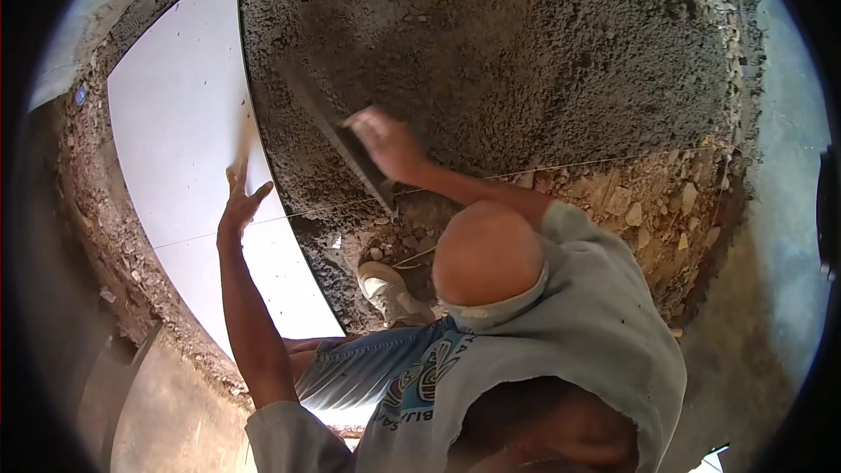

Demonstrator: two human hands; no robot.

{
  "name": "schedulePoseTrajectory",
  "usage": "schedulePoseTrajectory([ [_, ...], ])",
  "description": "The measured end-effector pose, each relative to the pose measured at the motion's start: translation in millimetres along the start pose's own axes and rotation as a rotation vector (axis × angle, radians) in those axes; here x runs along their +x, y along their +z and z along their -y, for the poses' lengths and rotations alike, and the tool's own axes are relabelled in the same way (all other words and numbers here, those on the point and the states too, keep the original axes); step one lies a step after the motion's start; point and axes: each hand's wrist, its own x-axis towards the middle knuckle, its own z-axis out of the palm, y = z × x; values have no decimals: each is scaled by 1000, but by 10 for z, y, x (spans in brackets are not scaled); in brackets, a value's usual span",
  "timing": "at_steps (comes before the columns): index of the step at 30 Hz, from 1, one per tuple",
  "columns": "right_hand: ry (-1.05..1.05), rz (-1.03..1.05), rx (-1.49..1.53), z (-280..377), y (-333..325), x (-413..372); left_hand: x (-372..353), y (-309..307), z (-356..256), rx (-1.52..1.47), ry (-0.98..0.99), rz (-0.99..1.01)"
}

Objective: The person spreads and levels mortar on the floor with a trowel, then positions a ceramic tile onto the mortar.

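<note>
My left hand [241,203] is over the right part of a large white tile [180,123], fingers and thumb apart, holding nothing. A brown blur shows on the tile beyond its fingertips. My right hand [390,144], smeared by motion, has curled fingers at the edge of a long, narrow grey tool [337,140]. The tool lies slanted over rough grey mortar [491,52], right of the tile. The grip is partly hidden. A thin string [596,160] crosses the mortar's near edge.
A shoe [385,289] and a bent knee [488,254] are below the mortar. Broken rubble [639,210] lies at the right, with more along the tile's left side. A second white tile [254,280] adjoins the first. Smooth grey floor [780,210] borders the far right.
</note>
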Motion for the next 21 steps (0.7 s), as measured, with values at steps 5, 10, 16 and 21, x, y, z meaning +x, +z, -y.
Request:
schedulePoseTrajectory([
  [5,324,8,-43,-144,-191,-71,-17,21,50,-111,-12,22],
  [10,-137,-233,-438,-554,-1284,-422,-58,-88,130,-132,-62,83],
  [16,138,-494,-289,-297,-1706,-714,77,-71,173,-82,-8,95],
  [21,-6,-176,-23,-241,-260,-260,13,14,44,-53,-52,15],
])
